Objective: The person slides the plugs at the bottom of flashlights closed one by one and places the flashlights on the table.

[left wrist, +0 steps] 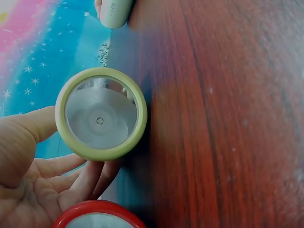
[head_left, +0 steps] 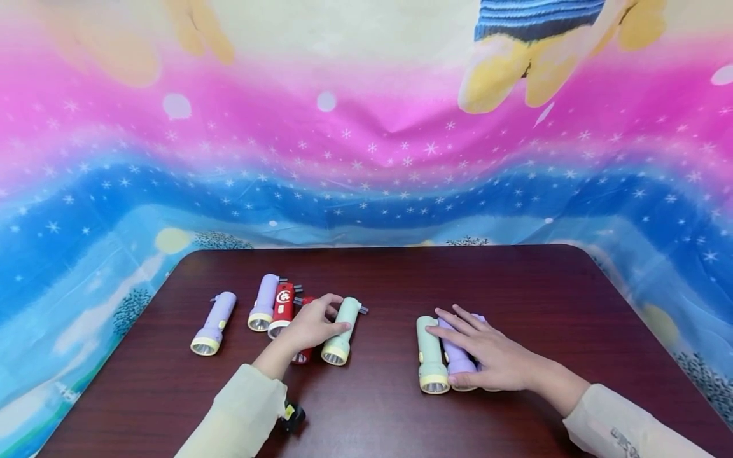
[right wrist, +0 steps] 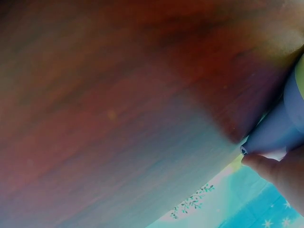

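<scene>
Closest to us, our right hand lies flat with fingers straight across a purple flashlight, and a mint green flashlight sits touching that one on its left side, both with lenses pointing back at us. There might be a third light under the palm but we can't really tell. A bit further out on the other side, our left hand is wrapped around another mint green flashlight, thumb on one side and fingers curled on the other; the left wrist view stares straight into its yellow-rimmed lens. Right beside that hand is a red flashlight mostly hidden under it, then a second red flashlight and a purple one touching each other. Off by itself to the far left lies one more purple flashlight. Everything's on the dark wood table, with a bright pink-and-blue starry cloth behind it.
</scene>
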Motion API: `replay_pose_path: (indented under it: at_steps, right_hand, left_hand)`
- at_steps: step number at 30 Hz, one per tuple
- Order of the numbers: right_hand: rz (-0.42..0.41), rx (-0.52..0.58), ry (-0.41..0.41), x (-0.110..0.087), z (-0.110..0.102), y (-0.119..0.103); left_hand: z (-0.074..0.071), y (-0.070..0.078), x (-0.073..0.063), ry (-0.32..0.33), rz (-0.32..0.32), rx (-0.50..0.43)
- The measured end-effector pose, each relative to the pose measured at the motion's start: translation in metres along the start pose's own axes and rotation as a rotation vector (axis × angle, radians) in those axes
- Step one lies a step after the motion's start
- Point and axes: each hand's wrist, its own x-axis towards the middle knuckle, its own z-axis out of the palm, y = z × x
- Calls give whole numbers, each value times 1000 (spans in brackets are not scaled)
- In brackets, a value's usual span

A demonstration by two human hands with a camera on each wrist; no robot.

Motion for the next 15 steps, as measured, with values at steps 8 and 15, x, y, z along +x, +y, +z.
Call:
replay_pose_path:
  at_steps: [8, 15]
  right_hand:
    - [6, 4, -3, -1, 0, -1]
    - [10, 5, -7, 0, -1, -1]
  left_hand:
    - [1, 0, 1, 10, 11, -18]
    - [-1, 0, -1, 23, 35, -45]
